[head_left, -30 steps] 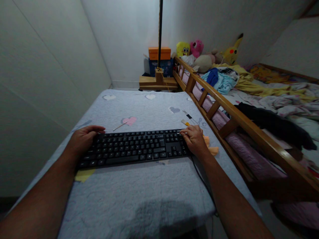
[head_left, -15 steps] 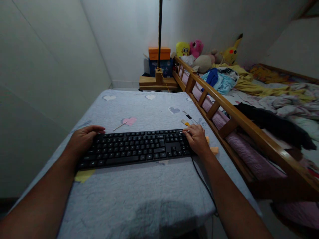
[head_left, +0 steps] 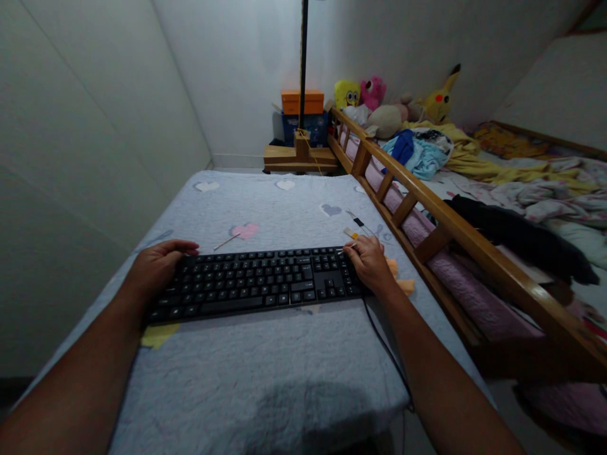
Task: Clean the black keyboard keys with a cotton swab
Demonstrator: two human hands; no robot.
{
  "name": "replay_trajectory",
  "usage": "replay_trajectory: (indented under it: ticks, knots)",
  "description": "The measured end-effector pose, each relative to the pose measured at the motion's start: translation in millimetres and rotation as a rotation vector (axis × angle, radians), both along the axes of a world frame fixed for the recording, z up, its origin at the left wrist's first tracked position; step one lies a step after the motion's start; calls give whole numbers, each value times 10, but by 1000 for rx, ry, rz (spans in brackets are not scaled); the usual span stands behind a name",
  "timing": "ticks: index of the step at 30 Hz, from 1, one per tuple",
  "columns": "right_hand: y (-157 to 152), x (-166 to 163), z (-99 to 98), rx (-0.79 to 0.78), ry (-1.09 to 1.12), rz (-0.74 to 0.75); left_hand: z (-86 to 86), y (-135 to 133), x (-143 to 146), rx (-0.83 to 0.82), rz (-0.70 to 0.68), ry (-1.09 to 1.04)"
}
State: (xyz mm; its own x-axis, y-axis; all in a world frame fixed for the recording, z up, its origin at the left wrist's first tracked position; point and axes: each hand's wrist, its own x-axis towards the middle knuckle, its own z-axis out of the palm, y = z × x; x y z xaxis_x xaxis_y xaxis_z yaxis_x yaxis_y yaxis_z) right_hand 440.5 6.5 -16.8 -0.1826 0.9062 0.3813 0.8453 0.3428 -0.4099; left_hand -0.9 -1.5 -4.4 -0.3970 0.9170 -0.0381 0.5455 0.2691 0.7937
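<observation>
A black keyboard [head_left: 256, 278] lies flat across the blue-grey cloth. My left hand [head_left: 157, 270] grips its left end, the thumb along the near side and the fingers over the far edge. Over the number pad at the other end is my right hand [head_left: 368, 260], thumb and fingertips pinching a thin white cotton swab [head_left: 348, 248]. The swab's tip is at the top row of keys. A second cotton swab [head_left: 226, 241] rests on the cloth beyond the keyboard, by a pink heart print.
A wooden bed rail [head_left: 427, 215] runs along the right side. Beyond my right hand lie a tweezer-like thin tool with a black band [head_left: 359, 222] and some orange pieces [head_left: 405, 286]. The keyboard cable [head_left: 386, 344] trails toward the near edge. Boxes [head_left: 303, 102] stand at the back.
My right hand has shifted slightly left with the cotton swab, whose tip moved along the top keys. My left hand and the keyboard stay essentially in place.
</observation>
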Motion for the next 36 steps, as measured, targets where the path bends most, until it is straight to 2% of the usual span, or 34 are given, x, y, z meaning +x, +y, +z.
replay_trajectory:
  ticks: [9, 18, 27, 36]
  knots:
    - [156, -68, 178, -113, -102, -38, -23, 21, -39, -16, -6, 27]
    - [210, -48, 109, -83, -51, 13, -72, 30, -73, 2, -16, 14]
    - [221, 108, 102, -101, -12, -40, -90, 39, -89, -9, -21, 13]
    - [200, 34, 129, -142, 36, 48, -71, 45, -81, 2, -20, 9]
